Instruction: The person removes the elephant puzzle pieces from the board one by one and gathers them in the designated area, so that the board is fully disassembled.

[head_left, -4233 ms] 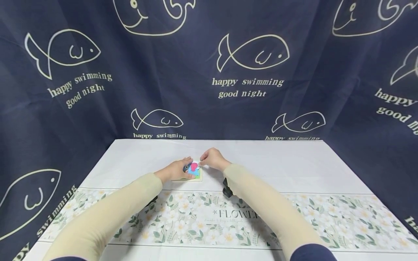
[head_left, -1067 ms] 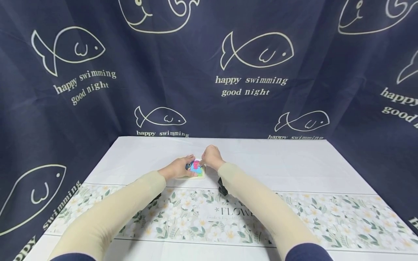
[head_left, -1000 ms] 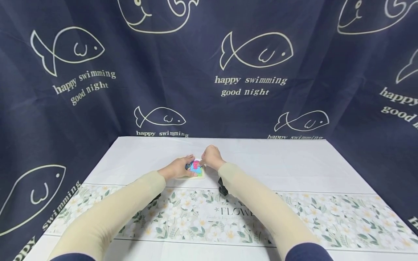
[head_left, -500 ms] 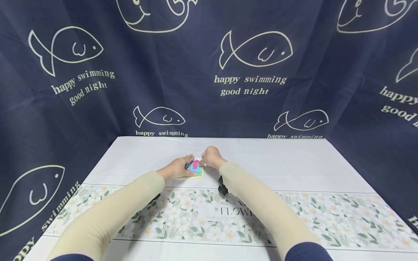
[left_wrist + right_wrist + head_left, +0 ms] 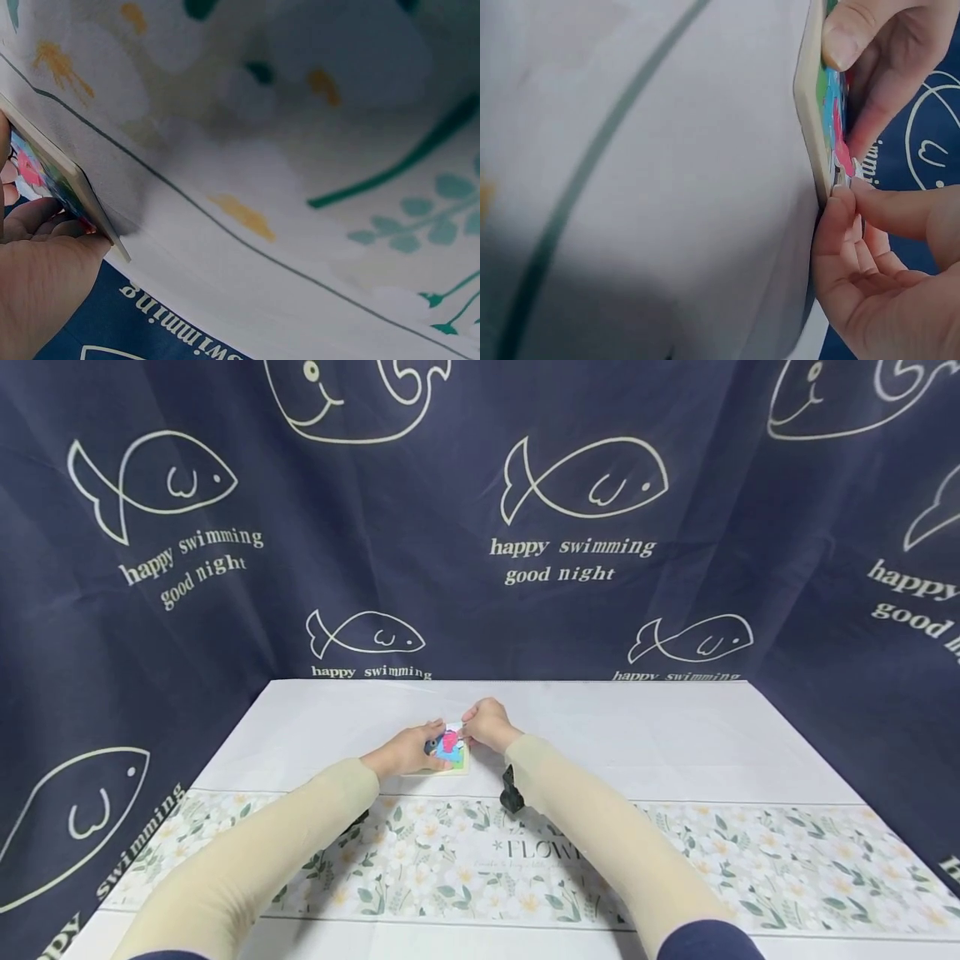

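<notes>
A small wooden puzzle board (image 5: 459,768) with a blue, green and pink picture lies flat on the table, near the middle. From its left side my left hand (image 5: 408,750) holds it, thumb on the near part and fingers across the far part, covering the left of the picture. My right hand (image 5: 489,725) is at the board's right edge. In the right wrist view, its thumb and index finger pinch a small, whitish puzzle piece (image 5: 843,177) against the board; most of that piece is hidden. A pink shape (image 5: 450,741) shows between the hands.
The white table (image 5: 637,743) carries a floral-printed band (image 5: 420,860) in front of the board. Dark blue fabric (image 5: 465,527) with fish drawings hangs behind and at both sides. A black wrist camera (image 5: 512,789) sits under the right sleeve.
My right hand's fingertips have drawn slightly back toward the board's right edge, uncovering more of the pink shape. My left hand keeps its hold on the board. The head view has shifted slightly.
</notes>
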`<state>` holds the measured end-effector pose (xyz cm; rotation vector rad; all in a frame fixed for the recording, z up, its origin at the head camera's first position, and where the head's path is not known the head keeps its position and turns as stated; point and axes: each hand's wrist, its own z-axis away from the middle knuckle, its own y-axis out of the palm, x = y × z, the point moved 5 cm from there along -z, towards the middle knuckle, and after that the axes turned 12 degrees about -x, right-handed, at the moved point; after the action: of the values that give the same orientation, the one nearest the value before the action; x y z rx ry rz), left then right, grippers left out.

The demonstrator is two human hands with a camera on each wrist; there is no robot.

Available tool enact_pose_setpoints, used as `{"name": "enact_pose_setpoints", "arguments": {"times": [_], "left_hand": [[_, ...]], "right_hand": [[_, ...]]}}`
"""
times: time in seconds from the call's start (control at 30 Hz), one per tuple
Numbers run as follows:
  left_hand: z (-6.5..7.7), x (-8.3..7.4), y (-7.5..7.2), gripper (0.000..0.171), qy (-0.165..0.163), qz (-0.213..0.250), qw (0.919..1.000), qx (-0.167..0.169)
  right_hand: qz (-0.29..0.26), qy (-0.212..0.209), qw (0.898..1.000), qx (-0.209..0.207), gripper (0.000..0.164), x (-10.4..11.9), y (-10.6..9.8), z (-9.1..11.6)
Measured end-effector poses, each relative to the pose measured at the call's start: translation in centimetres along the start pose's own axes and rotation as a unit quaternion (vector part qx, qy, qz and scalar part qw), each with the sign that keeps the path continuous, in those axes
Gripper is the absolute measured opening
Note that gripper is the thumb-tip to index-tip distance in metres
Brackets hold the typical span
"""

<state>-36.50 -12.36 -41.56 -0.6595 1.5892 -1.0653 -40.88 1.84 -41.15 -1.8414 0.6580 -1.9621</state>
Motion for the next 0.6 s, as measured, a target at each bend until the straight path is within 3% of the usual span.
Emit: {"name": "enact_pose_setpoints", "arguments": {"times": [0.33, 0.6], "left_hand": [[0.2, -0.1, -0.1, 0.084, 0.001, -0.009, 1.0, -0.003], [0.2, -0.2, 0.0, 0.083, 0.013, -0.008, 0.9999, 0.0]], "right_hand": [[-0.073, 0.062, 0.995, 0.012, 0.011, -0.7, 0.3, -0.6], [-0.129, 0.075, 0.988, 0.043, 0.014, -1.3, -0.1, -0.2]]}}
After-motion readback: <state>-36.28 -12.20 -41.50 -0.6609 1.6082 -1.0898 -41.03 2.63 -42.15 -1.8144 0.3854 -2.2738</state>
